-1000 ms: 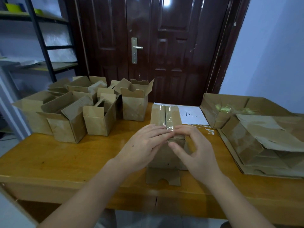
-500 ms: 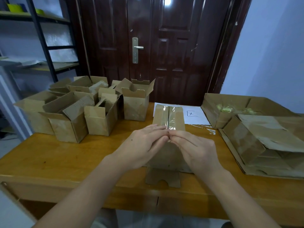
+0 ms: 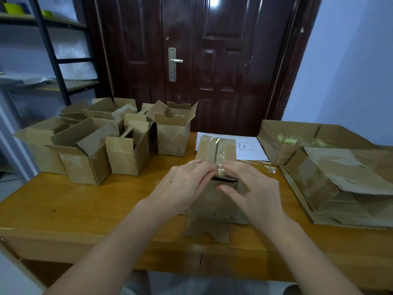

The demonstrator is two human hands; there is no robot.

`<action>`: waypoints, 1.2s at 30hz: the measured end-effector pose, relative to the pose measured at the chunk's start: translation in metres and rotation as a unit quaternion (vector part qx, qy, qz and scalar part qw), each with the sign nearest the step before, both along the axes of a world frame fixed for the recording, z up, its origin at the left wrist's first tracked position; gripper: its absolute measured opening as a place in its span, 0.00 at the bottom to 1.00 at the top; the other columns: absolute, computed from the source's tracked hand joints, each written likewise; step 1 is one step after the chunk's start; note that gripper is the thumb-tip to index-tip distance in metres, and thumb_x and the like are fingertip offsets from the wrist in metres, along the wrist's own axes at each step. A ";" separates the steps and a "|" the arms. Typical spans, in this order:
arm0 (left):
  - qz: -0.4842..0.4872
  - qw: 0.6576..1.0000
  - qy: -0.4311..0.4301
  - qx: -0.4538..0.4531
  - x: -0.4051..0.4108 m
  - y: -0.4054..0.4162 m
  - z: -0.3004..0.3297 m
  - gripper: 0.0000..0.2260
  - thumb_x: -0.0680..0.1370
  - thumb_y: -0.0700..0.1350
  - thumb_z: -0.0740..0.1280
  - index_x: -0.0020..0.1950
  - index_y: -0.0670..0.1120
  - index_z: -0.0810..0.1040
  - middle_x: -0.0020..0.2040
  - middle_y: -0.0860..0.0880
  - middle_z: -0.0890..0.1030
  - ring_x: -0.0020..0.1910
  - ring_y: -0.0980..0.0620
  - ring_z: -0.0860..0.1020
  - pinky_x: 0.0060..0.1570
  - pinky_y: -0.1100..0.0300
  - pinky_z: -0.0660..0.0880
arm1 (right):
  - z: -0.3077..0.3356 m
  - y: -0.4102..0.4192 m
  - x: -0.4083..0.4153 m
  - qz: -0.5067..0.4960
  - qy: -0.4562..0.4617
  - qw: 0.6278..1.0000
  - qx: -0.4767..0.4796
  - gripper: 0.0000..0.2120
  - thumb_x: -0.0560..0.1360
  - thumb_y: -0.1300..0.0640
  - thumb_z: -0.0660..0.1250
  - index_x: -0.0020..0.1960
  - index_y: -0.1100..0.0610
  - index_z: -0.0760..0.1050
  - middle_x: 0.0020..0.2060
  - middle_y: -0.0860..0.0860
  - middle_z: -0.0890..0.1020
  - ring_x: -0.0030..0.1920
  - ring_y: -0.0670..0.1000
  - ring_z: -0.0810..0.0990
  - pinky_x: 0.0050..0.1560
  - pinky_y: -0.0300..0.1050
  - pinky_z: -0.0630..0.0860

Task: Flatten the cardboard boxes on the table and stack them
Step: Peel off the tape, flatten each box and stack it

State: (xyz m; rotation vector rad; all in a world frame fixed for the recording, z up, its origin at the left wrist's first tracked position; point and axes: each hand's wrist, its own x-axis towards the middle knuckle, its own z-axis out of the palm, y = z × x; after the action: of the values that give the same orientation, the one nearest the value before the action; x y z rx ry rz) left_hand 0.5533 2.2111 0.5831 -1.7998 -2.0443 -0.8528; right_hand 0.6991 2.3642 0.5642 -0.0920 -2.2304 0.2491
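Centre of frame, on the wooden table (image 3: pixel 63 209): taped brown cardboard box (image 3: pixel 214 150), under both hands, left hand (image 3: pixel 182 188) beside right hand (image 3: pixel 255 188). Left of frame: cluster of open brown cardboard boxes (image 3: pixel 102 141). Right of frame: stack of flattened brown cardboard (image 3: pixel 340 184). Behind the box: white paper sheet (image 3: pixel 251 147). Top centre: dark wooden door (image 3: pixel 212 60). Upper left: metal shelf rack (image 3: pixel 49 50).

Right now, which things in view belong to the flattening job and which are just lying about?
Job: taped box under left hand and right hand; open boxes at left; flattened stack at right.
Lying about: white paper; shelf rack; door.
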 end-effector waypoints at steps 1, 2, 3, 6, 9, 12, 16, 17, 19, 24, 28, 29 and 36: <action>-0.003 1.000 0.006 0.003 0.000 -0.001 -0.001 0.12 0.84 0.45 0.64 0.64 0.44 0.81 0.60 0.46 0.84 0.61 0.47 0.83 0.61 0.55 0.78 | 0.002 -0.002 0.000 -0.002 -0.003 1.000 -0.016 0.20 0.77 0.43 0.70 0.64 0.51 0.80 0.61 0.43 0.81 0.58 0.37 0.78 0.56 0.30 0.75; -0.003 1.000 0.009 0.006 0.001 -0.001 -0.001 0.12 0.84 0.44 0.65 0.65 0.43 0.81 0.61 0.45 0.84 0.63 0.45 0.82 0.63 0.51 0.78 | 0.004 -0.004 -0.001 -0.005 -0.004 0.999 -0.035 0.19 0.78 0.41 0.68 0.63 0.51 0.82 0.61 0.42 0.81 0.60 0.37 0.78 0.58 0.31 0.75; -0.002 1.000 0.012 0.011 0.002 -0.002 -0.002 0.11 0.83 0.43 0.67 0.65 0.43 0.81 0.62 0.44 0.84 0.64 0.44 0.81 0.64 0.47 0.79 | 0.006 -0.006 -0.002 -0.010 -0.005 0.999 -0.050 0.19 0.79 0.40 0.66 0.62 0.50 0.83 0.62 0.43 0.82 0.61 0.38 0.78 0.59 0.33 0.75; 0.000 1.000 0.016 0.020 0.003 -0.002 -0.003 0.11 0.82 0.42 0.68 0.63 0.41 0.82 0.61 0.43 0.84 0.65 0.42 0.81 0.62 0.42 0.79 | 0.014 -0.009 -0.005 -0.039 -0.026 0.997 -0.063 0.17 0.77 0.42 0.67 0.60 0.49 0.84 0.63 0.42 0.81 0.61 0.37 0.77 0.61 0.32 0.73; 0.007 1.000 0.003 0.013 0.003 -0.001 -0.004 0.12 0.84 0.44 0.66 0.65 0.43 0.81 0.63 0.45 0.83 0.67 0.45 0.79 0.65 0.45 0.78 | 0.021 -0.010 -0.001 -0.022 -0.045 0.990 -0.130 0.18 0.72 0.46 0.75 0.62 0.46 0.82 0.60 0.39 0.81 0.55 0.35 0.81 0.59 0.27 0.73; 0.006 0.999 -0.024 0.038 0.003 0.000 -0.005 0.13 0.84 0.46 0.64 0.64 0.44 0.81 0.56 0.48 0.85 0.56 0.50 0.84 0.52 0.59 0.81 | 0.026 -0.012 0.002 -0.034 -0.056 0.990 -0.124 0.18 0.73 0.43 0.73 0.62 0.43 0.81 0.55 0.36 0.83 0.52 0.35 0.81 0.55 0.21 0.69; -0.004 0.997 -0.024 0.074 0.002 0.004 -0.007 0.14 0.83 0.48 0.62 0.62 0.44 0.81 0.50 0.49 0.86 0.47 0.53 0.85 0.43 0.63 0.81 | 0.035 -0.016 0.000 -0.053 -0.068 0.991 -0.102 0.19 0.77 0.37 0.62 0.61 0.43 0.82 0.53 0.38 0.85 0.53 0.38 0.81 0.52 0.33 0.77; -0.006 0.997 -0.026 0.079 0.001 0.005 -0.009 0.14 0.83 0.49 0.61 0.62 0.45 0.81 0.53 0.49 0.86 0.50 0.53 0.84 0.45 0.65 0.80 | 0.037 -0.016 -0.002 -0.058 -0.077 0.990 -0.099 0.18 0.77 0.38 0.62 0.61 0.43 0.83 0.53 0.38 0.85 0.54 0.39 0.81 0.53 0.38 0.78; -0.005 0.995 -0.058 0.081 -0.001 0.005 -0.014 0.15 0.83 0.53 0.60 0.62 0.48 0.80 0.58 0.52 0.85 0.55 0.56 0.83 0.50 0.72 0.77 | 0.040 -0.014 -0.004 -0.064 -0.099 0.988 -0.096 0.14 0.77 0.41 0.67 0.57 0.43 0.84 0.52 0.38 0.85 0.54 0.40 0.81 0.54 0.46 0.79; -0.003 0.979 -0.197 0.051 -0.002 0.002 -0.022 0.19 0.82 0.53 0.67 0.71 0.60 0.66 0.64 0.62 0.79 0.60 0.66 0.78 0.53 0.68 0.79 | 0.041 -0.012 -0.009 -0.077 -0.088 0.984 -0.132 0.04 0.73 0.51 0.76 0.48 0.47 0.86 0.42 0.40 0.85 0.44 0.41 0.83 0.48 0.49 0.81; 0.146 0.985 -0.091 -0.002 0.017 0.011 -0.031 0.39 0.73 0.80 0.52 0.79 0.60 0.60 0.79 0.61 0.65 0.77 0.60 0.62 0.75 0.54 0.62 | 0.045 -0.011 -0.017 -0.086 -0.111 0.984 -0.113 0.02 0.73 0.53 0.75 0.46 0.46 0.85 0.40 0.40 0.84 0.43 0.43 0.81 0.47 0.49 0.80; 0.177 0.982 -0.073 0.004 0.023 0.013 -0.032 0.44 0.71 0.83 0.50 0.80 0.58 0.61 0.80 0.58 0.64 0.79 0.56 0.60 0.75 0.52 0.58 | 0.048 -0.011 -0.019 -0.072 -0.132 0.983 -0.108 0.03 0.74 0.54 0.74 0.46 0.47 0.84 0.40 0.41 0.83 0.44 0.44 0.79 0.48 0.49 0.79; 0.264 0.962 -0.056 0.035 0.028 0.027 -0.036 0.44 0.68 0.81 0.56 0.73 0.52 0.68 0.72 0.53 0.68 0.68 0.52 0.70 0.64 0.54 0.72 | 0.068 0.002 -0.032 0.031 -0.288 0.947 -0.140 0.05 0.76 0.48 0.72 0.49 0.44 0.86 0.45 0.43 0.86 0.47 0.42 0.80 0.47 0.41 0.78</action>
State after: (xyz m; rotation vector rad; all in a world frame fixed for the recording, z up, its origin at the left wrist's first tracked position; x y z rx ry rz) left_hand 0.5814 2.2378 0.5476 -1.0960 -2.3637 -0.8565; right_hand 0.6668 2.3658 0.6326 -0.2779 -2.7657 0.6438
